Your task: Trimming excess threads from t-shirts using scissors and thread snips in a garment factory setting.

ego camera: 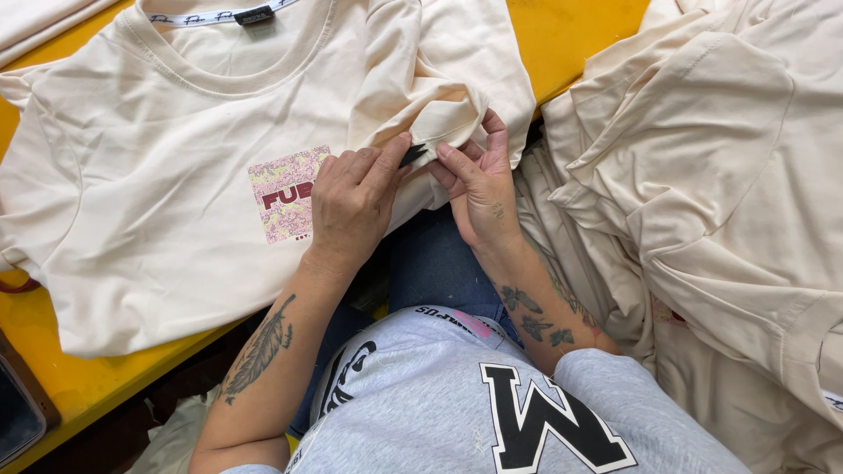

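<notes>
A cream T-shirt (158, 167) with a pink and maroon chest print lies spread on a yellow table (562, 35), its neck at the top. Its right side is folded up into a bunched edge (430, 105). My left hand (351, 206) pinches that folded edge, thumb and fingers closed on a small black object (413, 155), perhaps a tag or tool. My right hand (479, 184) grips the same fabric fold from the other side, fingertips touching the black object.
A heap of more cream shirts (702, 175) lies to the right, hanging over my lap. Another folded cream garment (35, 22) shows at the top left. A dark device (18, 412) sits at the table's lower left edge.
</notes>
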